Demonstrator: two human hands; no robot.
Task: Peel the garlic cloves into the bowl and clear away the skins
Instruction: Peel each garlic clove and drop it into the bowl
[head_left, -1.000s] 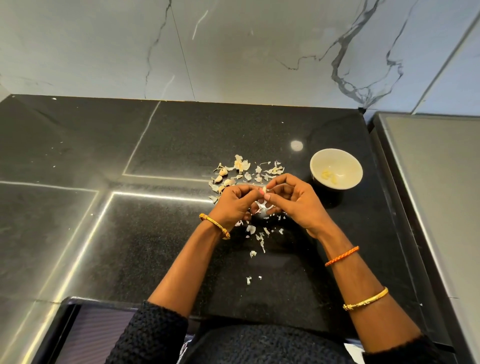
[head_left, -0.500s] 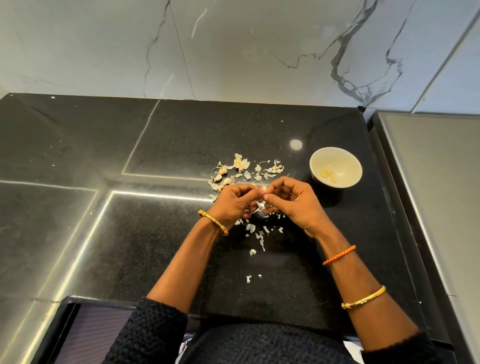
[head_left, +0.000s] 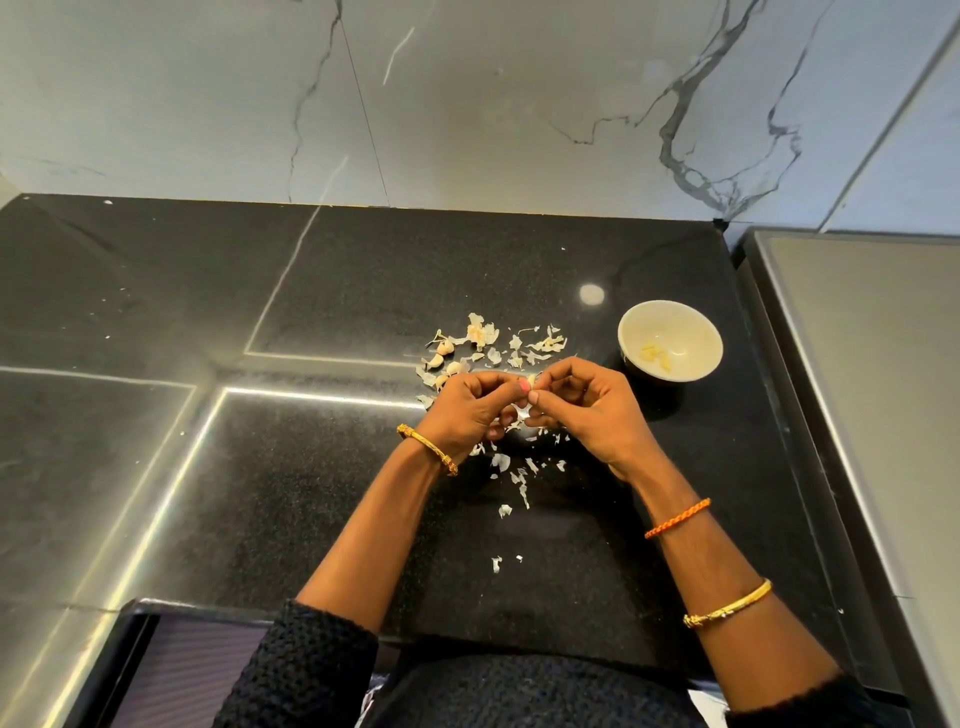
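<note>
Your two hands meet above the black speckled stone counter (head_left: 322, 291), fingertip to fingertip. Your left hand (head_left: 470, 410) is curled tight, thumb and forefinger pinching a small pale garlic clove (head_left: 531, 382), of which only a sliver shows between the fingers. Your right hand (head_left: 589, 410) is curled too, its thumb and forefinger closed on the same clove from the other side; the remaining fingers fold loosely under the palm. A shred of papery white skin (head_left: 519, 415) hangs between the hands, below the clove.

The small cream round ceramic bowl (head_left: 698, 332) sits on the counter just beyond and to the right of your right hand, apart from it, with a few yellowish peeled cloves (head_left: 655, 354) at its bottom. Unpeeled cloves (head_left: 447, 358) and loose dry skins (head_left: 540, 344) lie scattered just beyond your hands, and more white skin flakes (head_left: 511, 478) are strewn beneath and between your wrists.
</note>
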